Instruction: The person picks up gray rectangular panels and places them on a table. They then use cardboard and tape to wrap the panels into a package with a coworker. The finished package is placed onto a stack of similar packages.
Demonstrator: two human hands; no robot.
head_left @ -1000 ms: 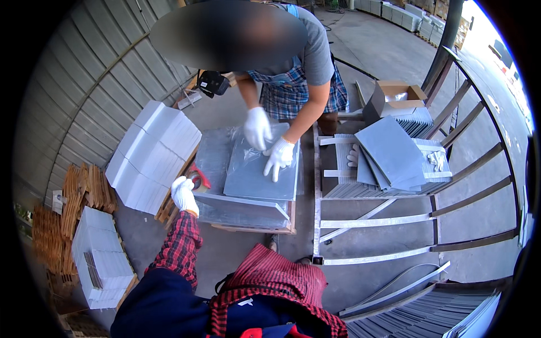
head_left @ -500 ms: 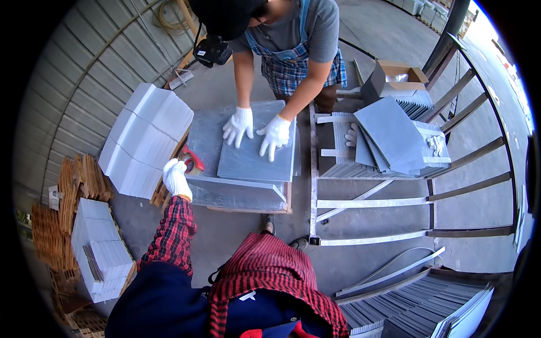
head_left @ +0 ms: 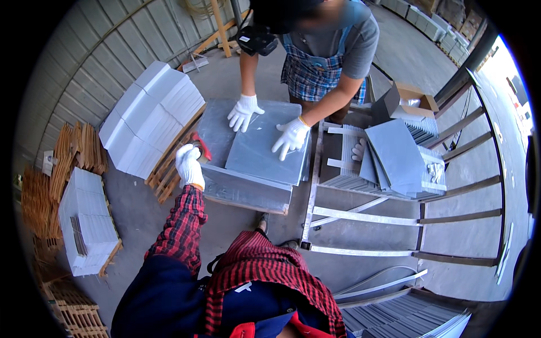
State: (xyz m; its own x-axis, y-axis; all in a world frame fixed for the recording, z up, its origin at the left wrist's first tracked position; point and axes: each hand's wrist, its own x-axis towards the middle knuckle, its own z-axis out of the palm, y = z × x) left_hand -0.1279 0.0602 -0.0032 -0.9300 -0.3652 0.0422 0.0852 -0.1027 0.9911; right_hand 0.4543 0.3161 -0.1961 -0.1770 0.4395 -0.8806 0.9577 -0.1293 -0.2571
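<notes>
My left hand [head_left: 189, 164], in a white glove and a red-and-black checked sleeve, is closed around a red tape dispenser [head_left: 201, 149]. The fingers hide part of the dispenser. It is at the left edge of a low stack topped by flat grey panels [head_left: 265, 147]. Clear film seems to cover the stack's near side [head_left: 248, 190]. Across the stack, a co-worker's two white-gloved hands [head_left: 243, 114] [head_left: 291, 138] press flat on the panels, fingers spread. My right hand is out of view.
White stacked blocks [head_left: 152, 115] stand on a pallet at left, with more white stacks [head_left: 90, 219] and brown slatted pieces [head_left: 62, 163] nearer. A metal frame rack [head_left: 366, 217] on the right carries grey panels [head_left: 394, 152] and an open carton [head_left: 411, 104]. More panels [head_left: 406, 315] lie at lower right.
My view has shifted, so the scene sits differently. The co-worker's hands are farther apart on the panels. A panel edge raised at the stack's near side now sits flush. My left hand keeps the tape dispenser.
</notes>
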